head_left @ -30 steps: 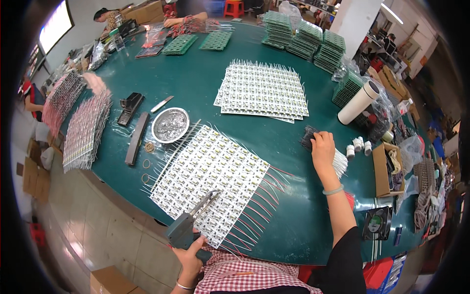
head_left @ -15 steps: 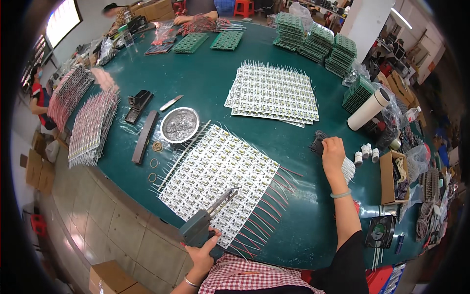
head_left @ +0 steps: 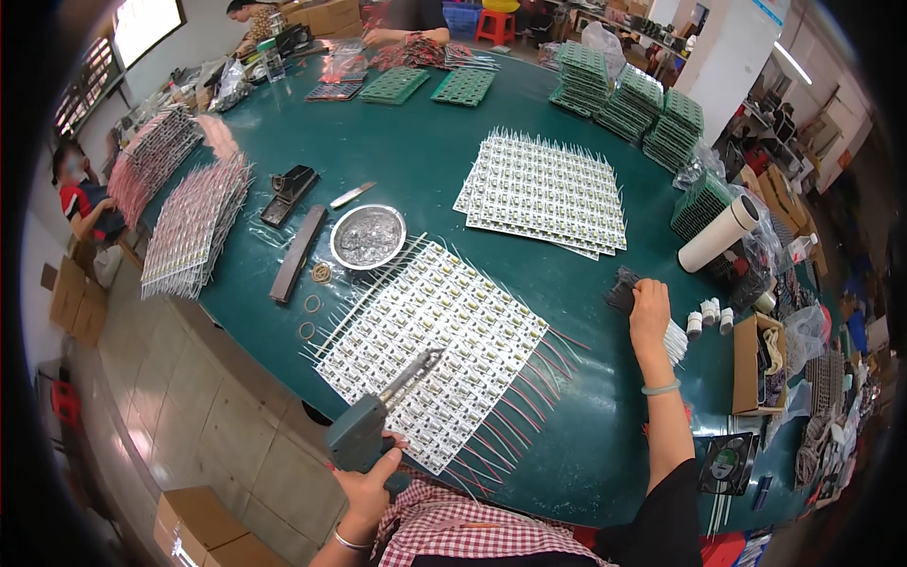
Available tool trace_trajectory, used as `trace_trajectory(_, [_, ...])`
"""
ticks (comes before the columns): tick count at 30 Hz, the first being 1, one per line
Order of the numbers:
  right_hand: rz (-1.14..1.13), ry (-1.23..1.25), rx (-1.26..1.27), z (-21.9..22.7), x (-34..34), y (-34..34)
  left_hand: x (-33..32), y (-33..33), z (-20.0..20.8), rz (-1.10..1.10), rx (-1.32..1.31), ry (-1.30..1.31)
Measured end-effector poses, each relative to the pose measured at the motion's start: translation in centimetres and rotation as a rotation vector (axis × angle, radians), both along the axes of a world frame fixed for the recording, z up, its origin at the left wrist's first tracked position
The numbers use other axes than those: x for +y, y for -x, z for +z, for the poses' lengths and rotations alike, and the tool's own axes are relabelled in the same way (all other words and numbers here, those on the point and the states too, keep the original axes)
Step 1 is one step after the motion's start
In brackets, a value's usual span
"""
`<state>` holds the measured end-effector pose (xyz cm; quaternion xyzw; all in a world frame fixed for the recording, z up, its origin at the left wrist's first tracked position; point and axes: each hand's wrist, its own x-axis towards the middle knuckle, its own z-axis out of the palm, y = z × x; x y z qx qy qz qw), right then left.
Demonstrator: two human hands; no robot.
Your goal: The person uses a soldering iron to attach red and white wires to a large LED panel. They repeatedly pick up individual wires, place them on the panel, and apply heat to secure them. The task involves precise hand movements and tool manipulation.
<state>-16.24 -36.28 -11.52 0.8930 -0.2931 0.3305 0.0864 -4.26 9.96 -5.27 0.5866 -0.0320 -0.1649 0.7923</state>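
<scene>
My left hand point(head_left: 370, 484) grips a dark green soldering gun point(head_left: 357, 435) by its handle, fingers wrapped around it. The gun's metal tip hangs over a white panel of small circuit boards point(head_left: 435, 350); whether it touches cannot be told. Red and white wires stick out along the panel's right edge, pale ones along its left. To the right, my right hand point(head_left: 650, 317) is closed over a bundle of thin wires point(head_left: 675, 342) lying on the table, dark at one end and white at the other. The fingertips are partly hidden.
A metal bowl of solder scraps point(head_left: 368, 238) stands beyond the panel, near a knife point(head_left: 353, 195) and a long dark bar point(head_left: 299, 253). More white panels point(head_left: 548, 189) lie farther back. At right are a pale flask point(head_left: 720, 234), small white spools point(head_left: 709, 312) and an open carton point(head_left: 759, 364).
The whole view has shifted slightly. My left hand has drawn the soldering gun's tip a little leftward over the panel. My right hand stays at the wire bundle.
</scene>
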Motion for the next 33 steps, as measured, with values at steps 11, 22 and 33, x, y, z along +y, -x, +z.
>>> trace_trajectory(11, [0.159, -0.168, -0.045, 4.4, 1.7, 0.4, 0.7, -3.0, 2.8, 0.072, -0.177, -0.026])
trace_trajectory(22, [0.252, 0.153, 0.771, 9.7, 6.9, -1.4, 0.8, -7.7, 11.5, 0.168, -0.462, -0.025])
trace_trajectory(33, [0.194, 0.061, 1.244, 7.5, 9.5, -5.2, -2.4, -5.6, 10.7, 0.067, -0.222, -0.018])
